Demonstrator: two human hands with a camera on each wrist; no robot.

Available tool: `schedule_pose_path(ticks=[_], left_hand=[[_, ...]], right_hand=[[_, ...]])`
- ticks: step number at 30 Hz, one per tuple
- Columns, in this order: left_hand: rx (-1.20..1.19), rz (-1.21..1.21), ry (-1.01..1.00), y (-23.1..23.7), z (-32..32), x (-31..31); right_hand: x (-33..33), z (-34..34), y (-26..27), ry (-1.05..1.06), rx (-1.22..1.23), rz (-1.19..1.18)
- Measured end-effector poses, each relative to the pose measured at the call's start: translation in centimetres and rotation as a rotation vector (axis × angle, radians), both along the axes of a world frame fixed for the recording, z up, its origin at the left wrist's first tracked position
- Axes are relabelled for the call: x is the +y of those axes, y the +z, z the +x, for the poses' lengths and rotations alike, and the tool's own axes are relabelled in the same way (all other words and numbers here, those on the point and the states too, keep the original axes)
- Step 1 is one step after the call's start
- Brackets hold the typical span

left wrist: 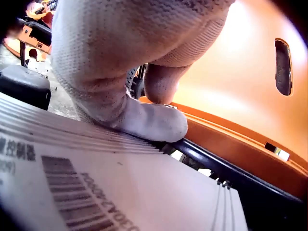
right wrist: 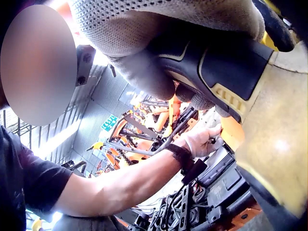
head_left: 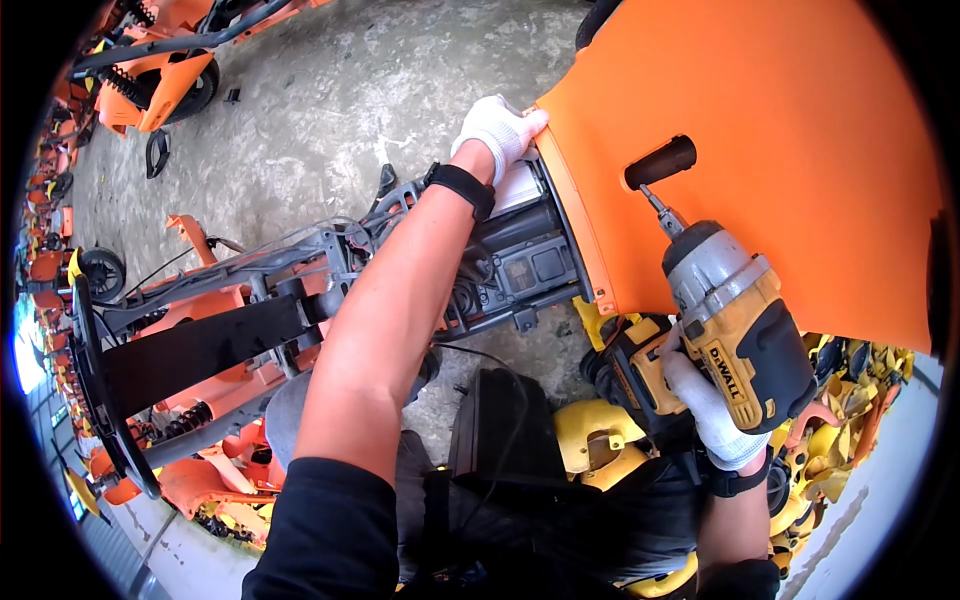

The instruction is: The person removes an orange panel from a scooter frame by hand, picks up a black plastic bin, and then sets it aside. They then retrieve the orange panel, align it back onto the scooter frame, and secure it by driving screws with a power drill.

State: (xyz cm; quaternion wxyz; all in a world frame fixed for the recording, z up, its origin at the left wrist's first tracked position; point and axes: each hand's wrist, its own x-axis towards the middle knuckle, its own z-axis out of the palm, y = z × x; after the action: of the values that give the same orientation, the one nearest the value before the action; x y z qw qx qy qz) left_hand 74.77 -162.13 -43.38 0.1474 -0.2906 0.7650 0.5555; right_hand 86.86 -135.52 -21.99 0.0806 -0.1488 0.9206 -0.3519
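Note:
In a white knit glove, my left hand (head_left: 497,130) grips the near corner of a large orange body panel (head_left: 780,90). In the left wrist view its curled fingers (left wrist: 154,122) meet at the panel's lip, just over a white finned box (left wrist: 134,178) with a printed barcode. My right hand (head_left: 712,400), also gloved, holds a yellow and black DeWalt cordless impact driver (head_left: 735,320) by its handle. A slim bit (head_left: 655,200) points from its nose to the dark oblong slot (head_left: 645,168) in the panel, its tip overlapping the slot's edge in the head view.
A bare vehicle frame (head_left: 220,295) with cables and a black footboard (head_left: 200,355) extends left from the panel. Yellow plastic parts (head_left: 595,440) and a black box (head_left: 500,425) lie below. Another orange vehicle (head_left: 160,85) stands upper left on the concrete floor (head_left: 330,90).

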Motion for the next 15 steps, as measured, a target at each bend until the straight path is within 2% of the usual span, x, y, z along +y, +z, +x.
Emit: schedule_pose_path(ticks=[3, 5, 8, 12, 14, 15], left_hand=[[0.039, 0.039, -0.002, -1.0, 0.0, -0.2], [0.056, 0.043, 0.032, -1.0, 0.1, -0.1], [0.02, 0.157, 0.097, 1.3, 0.6, 0.4], [-0.021, 0.203, 0.073, 1.2, 0.4, -0.1], [-0.026, 0.139, 0.078, 1.0, 0.3, -0.1], [-0.005, 0.243, 0.08, 0.2, 0.2, -0.5]], right_hand=[[1.0, 0.2, -0.1, 0.035, -0.109, 0.01], [0.9, 0.2, -0.1, -0.018, -0.152, -0.035], [0.8, -0.1, 0.0, 0.048, -0.052, 0.032], [1.0, 0.1, 0.2, 0.054, -0.078, 0.039], [1.2, 0.2, 0.0, 0.07, -0.034, 0.092], [0.8, 0.1, 0.0, 0.07, -0.035, 0.092]])
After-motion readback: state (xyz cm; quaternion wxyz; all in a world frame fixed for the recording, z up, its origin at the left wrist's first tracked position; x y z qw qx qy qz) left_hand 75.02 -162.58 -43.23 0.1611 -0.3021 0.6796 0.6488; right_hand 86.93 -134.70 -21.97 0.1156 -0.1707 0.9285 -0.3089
